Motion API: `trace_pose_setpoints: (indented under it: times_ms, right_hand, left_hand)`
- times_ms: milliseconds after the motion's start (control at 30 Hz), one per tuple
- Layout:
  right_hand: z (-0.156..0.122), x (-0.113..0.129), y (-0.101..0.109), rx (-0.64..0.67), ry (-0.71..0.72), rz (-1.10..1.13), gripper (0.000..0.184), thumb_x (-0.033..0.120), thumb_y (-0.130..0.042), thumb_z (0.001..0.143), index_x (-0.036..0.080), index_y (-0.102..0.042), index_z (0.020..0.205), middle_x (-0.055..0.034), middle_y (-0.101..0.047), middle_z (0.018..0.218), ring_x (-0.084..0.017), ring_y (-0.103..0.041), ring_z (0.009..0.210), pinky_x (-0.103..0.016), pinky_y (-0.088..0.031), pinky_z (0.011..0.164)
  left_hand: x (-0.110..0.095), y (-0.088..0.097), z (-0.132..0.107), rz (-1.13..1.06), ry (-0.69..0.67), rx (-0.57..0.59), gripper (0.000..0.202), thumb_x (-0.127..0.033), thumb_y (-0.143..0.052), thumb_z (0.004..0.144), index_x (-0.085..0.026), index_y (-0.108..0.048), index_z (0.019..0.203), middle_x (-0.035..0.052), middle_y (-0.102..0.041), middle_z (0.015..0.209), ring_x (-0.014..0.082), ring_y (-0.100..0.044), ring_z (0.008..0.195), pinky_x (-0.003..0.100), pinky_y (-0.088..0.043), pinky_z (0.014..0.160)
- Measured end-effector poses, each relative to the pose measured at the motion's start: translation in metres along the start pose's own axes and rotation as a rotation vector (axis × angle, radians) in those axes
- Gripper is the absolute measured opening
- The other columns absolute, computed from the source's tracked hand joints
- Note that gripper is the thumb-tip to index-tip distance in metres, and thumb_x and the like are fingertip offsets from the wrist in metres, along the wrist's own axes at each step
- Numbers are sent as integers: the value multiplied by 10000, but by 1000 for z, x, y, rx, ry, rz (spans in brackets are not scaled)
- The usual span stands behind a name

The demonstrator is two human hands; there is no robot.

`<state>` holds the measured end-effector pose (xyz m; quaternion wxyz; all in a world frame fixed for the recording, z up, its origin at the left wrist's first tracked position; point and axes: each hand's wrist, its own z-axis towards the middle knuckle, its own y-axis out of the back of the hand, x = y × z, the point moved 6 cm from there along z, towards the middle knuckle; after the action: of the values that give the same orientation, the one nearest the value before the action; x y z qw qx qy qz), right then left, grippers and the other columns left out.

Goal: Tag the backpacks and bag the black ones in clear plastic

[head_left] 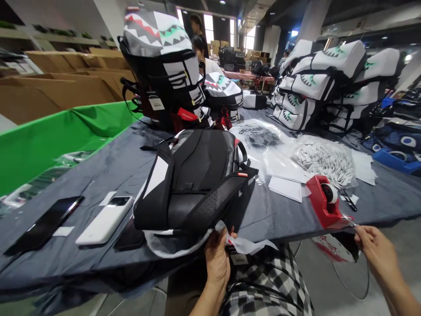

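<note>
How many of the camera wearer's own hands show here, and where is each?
2. The left hand grips whitish sheeting at the near edge of the black backpack; the right hand is by the red tape dispenser, seemingly pinching a strip. Both show plainly.

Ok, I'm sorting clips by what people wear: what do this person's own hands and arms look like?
The left hand and right hand are both ungloved, with no watch or bracelet visible. No sleeve shows on either forearm as far as the picture's edge; any sleeve higher up is out of view. A black-and-white checked garment covers the lap.
</note>
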<state>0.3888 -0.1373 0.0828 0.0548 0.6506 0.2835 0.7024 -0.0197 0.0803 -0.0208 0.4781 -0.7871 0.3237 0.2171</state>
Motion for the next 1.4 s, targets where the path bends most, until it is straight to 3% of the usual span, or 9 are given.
trace_pose_setpoints:
  times_ms: [100, 233, 400, 533, 800, 933, 1033, 1133, 1400]
  right_hand:
    - [-40, -14, -50, 160, -115, 308, 706, 785, -779, 427, 255, -344, 597, 65, -334, 524, -86, -266, 444, -238, -218, 386]
    - [-111, 24, -146, 663, -110, 409, 633, 769, -712, 697, 244, -362, 648, 80, -259, 554, -85, -219, 462, -223, -252, 391]
    - [-177, 125, -226, 1088, 662, 67, 508, 709, -599, 868, 222, -597, 724, 3, -544, 635, -135, -495, 584, -251, -427, 563]
    - [-199, 157, -271, 1149, 1105, -126, 521, 677, -447, 963, 243, -594, 717, 3, -611, 616, -132, -512, 517, -250, -390, 536]
    - [-204, 155, -292, 812, 1486, -377, 539, 569, -341, 1036, 229, -675, 784, -61, -665, 628, -171, -601, 532, -272, -315, 512]
    - [-196, 152, -293, 835, 1398, -471, 364, 443, -453, 984, 230, -664, 777, -71, -687, 675, -189, -632, 589, -276, -344, 521]
    - [-186, 148, -296, 1050, 1206, -382, 244, 370, -466, 922, 246, -674, 886, -64, -737, 788, -207, -672, 659, -285, -442, 571]
    - [-184, 142, -301, 1223, 1049, -238, 283, 422, -439, 930, 241, -656, 929, -65, -743, 811, -215, -683, 682, -307, -508, 627]
    - [-192, 113, -323, 1073, 1105, -256, 306, 375, -414, 834, 212, -671, 865, -100, -714, 724, -244, -649, 619, -329, -478, 575]
  left_hand:
    - [-3, -2, -4, 7, -38, -9, 594, -461, -1000, 437, -164, -692, 848, -52, -714, 775, 129, -695, 576, 285, -613, 688]
    - [-2, -8, -11, 34, -59, 1, 590, -509, -983, 439, -167, -684, 816, -42, -698, 728, 131, -680, 582, 275, -573, 673]
    - [-1, -14, -8, 40, -108, 30, 577, -548, -954, 501, -161, -680, 830, -10, -689, 751, 131, -647, 617, 290, -528, 708]
    - [-10, -20, -8, 6, -218, 82, 521, -548, -945, 545, -156, -696, 783, 28, -697, 781, 150, -620, 712, 278, -502, 717]
    - [-23, -29, -12, -3, -221, 229, 563, -622, -923, 529, -173, -712, 796, 47, -691, 771, 160, -576, 661, 289, -495, 656]
    - [-21, -25, -13, -35, -167, 181, 586, -618, -917, 537, -168, -742, 869, 83, -740, 914, 212, -648, 823, 347, -537, 827]
    - [-13, -15, -9, -84, -108, 42, 590, -643, -911, 534, -151, -735, 808, 83, -748, 868, 216, -678, 817, 378, -532, 889]
    - [-4, -14, -5, -95, -45, 49, 603, -663, -911, 520, -149, -719, 769, 64, -728, 764, 227, -692, 730, 406, -551, 835]
    - [-4, -7, 0, -58, -114, -3, 546, -615, -919, 554, -157, -757, 804, 79, -764, 897, 219, -683, 873, 348, -523, 876]
